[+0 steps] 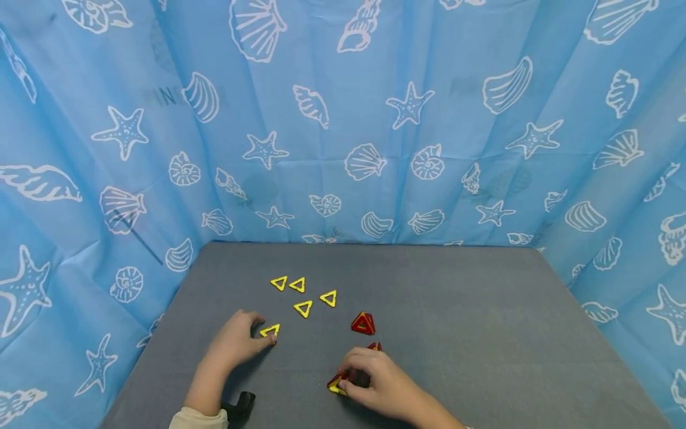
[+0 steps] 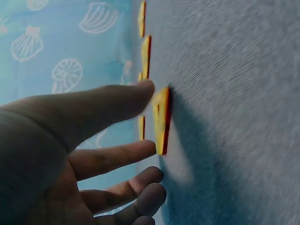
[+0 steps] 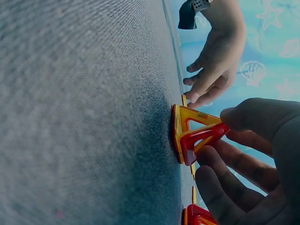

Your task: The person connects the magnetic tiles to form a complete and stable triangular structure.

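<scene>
My right hand (image 1: 375, 381) pinches the tip of a small pyramid of red and yellow triangular magnetic tiles (image 3: 187, 145), whose base is on or just above the cloth. My left hand (image 1: 236, 341) is at a flat yellow triangular tile (image 2: 161, 122), red along its underside in the left wrist view. Thumb and fingers are spread at opposite sides of that tile; the thumb overlaps its near corner in the head view. Beyond the right hand stands a red pyramid (image 1: 363, 323). Another red piece (image 1: 376, 346) is partly hidden behind that hand.
Several more yellow triangular tiles lie flat farther back, among them one tile (image 1: 302, 304) and another tile (image 1: 334, 298). A grey cloth (image 1: 482, 333) covers the table. A blue shell-patterned curtain (image 1: 332, 131) hangs behind and at both sides. A black device (image 1: 242, 406) is at the left wrist.
</scene>
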Demonstrator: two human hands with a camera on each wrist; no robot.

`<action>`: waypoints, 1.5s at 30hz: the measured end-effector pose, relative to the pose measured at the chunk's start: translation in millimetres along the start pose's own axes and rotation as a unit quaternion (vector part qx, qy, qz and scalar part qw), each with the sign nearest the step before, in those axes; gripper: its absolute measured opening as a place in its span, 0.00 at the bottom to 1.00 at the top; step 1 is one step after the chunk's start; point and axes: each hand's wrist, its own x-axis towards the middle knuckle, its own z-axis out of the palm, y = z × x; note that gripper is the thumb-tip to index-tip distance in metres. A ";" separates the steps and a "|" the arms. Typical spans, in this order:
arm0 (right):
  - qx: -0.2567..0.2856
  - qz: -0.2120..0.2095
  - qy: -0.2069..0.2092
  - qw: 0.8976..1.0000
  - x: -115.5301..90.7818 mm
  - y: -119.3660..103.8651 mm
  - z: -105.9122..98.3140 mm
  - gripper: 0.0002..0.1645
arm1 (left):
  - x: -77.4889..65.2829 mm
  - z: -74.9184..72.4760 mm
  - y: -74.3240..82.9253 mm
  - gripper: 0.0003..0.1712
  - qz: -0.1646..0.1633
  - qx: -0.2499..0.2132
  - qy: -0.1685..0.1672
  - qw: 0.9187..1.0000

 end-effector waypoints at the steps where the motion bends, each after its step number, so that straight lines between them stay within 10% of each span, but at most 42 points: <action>1: 0.002 0.001 0.000 1.000 -0.1 -0.3 0.0 0.06 | -0.1 0.6 1.3 0.28 -0.002 0.000 -0.002 1.000; 10: 0.022 0.001 0.009 1.000 -0.9 -0.6 0.1 0.03 | -4.2 1.5 12.4 0.20 -0.022 -0.015 -0.013 1.000; 20: 0.013 0.011 0.035 0.999 2.4 1.5 1.3 0.03 | -9.1 17.3 31.7 0.14 0.081 -0.098 -0.045 0.991; 29: -0.018 0.036 0.073 0.997 9.2 3.8 2.4 0.03 | -15.6 42.4 64.1 0.14 0.175 -0.145 -0.112 0.967; 45: -0.021 0.027 0.090 0.995 10.1 7.9 1.8 0.02 | -18.5 60.5 85.4 0.12 0.188 -0.174 -0.119 0.959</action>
